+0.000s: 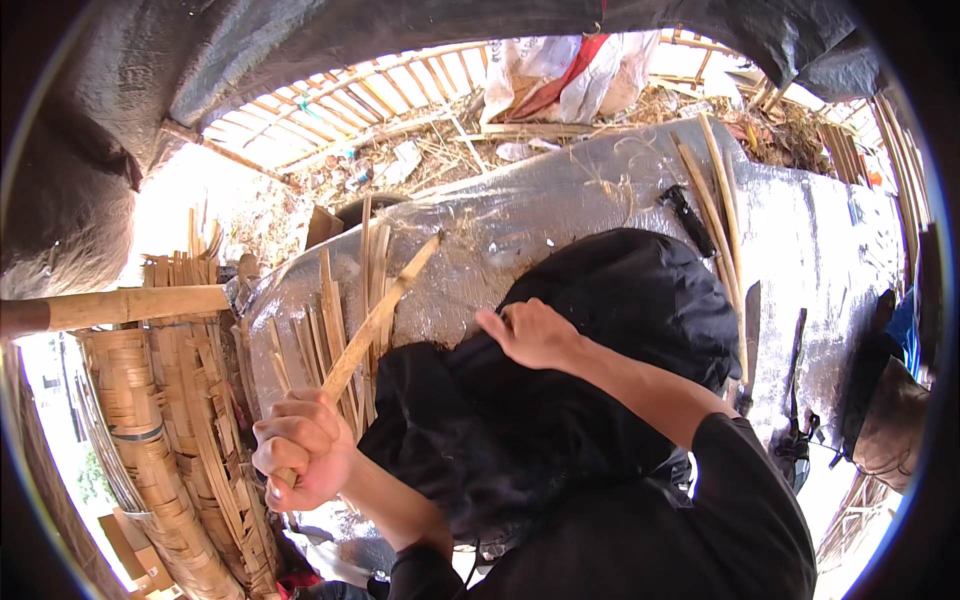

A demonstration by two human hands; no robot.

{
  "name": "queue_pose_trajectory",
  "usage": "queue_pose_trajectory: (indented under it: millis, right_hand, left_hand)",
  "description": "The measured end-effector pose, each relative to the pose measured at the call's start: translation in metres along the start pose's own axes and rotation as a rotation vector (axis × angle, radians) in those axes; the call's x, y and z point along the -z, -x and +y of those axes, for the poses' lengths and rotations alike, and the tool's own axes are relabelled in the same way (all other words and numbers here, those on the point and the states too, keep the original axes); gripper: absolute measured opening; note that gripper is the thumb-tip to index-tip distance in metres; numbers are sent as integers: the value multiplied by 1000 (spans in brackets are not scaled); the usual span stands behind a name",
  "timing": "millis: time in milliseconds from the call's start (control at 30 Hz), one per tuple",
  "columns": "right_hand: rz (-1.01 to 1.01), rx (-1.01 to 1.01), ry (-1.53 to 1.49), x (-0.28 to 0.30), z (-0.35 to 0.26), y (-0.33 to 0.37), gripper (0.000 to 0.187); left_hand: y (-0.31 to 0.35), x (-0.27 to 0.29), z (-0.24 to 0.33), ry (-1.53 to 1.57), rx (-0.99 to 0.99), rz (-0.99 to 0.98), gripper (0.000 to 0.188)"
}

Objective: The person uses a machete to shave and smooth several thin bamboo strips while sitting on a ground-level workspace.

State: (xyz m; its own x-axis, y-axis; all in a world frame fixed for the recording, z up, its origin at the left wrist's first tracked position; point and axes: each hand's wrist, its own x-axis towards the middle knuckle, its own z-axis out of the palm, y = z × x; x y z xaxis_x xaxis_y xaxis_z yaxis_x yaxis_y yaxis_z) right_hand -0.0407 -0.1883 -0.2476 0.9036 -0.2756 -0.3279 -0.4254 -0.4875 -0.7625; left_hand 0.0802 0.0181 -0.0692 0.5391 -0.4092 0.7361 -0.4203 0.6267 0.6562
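My left hand (306, 447) is closed in a fist round the lower end of a bamboo stick (372, 325). The pale stick slants up and away to the right, and its far tip is dark. My right hand (532, 334) is above my black-clothed leg (640, 300), its thumb pointing left and its fingers curled. What those fingers hold, if anything, I cannot make out. Several split bamboo strips (325, 330) lie beside the stick, on a silvery sheet (460, 250) spread over the ground.
Woven bamboo rolls (140, 410) stand at the left, near a thick bamboo pole (140, 306). Long bamboo strips (712, 210) and a black tool-like object (688, 220) lie beyond my leg. A white and red sack (570, 85) stands by the bamboo fence (390, 85). Dark sheeting (330, 40) hangs overhead.
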Motion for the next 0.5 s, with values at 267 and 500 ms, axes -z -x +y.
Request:
queue_pose_trajectory:
  millis: [267,500]
  right_hand:
    - [-171,-35,-20,16,-8,-6,79]
    - [-60,-8,104,46,4,-20,74]
  left_hand:
    - [1,10,7,-2,33,39,45]
    - [6,6,7,-32,41,30,47]
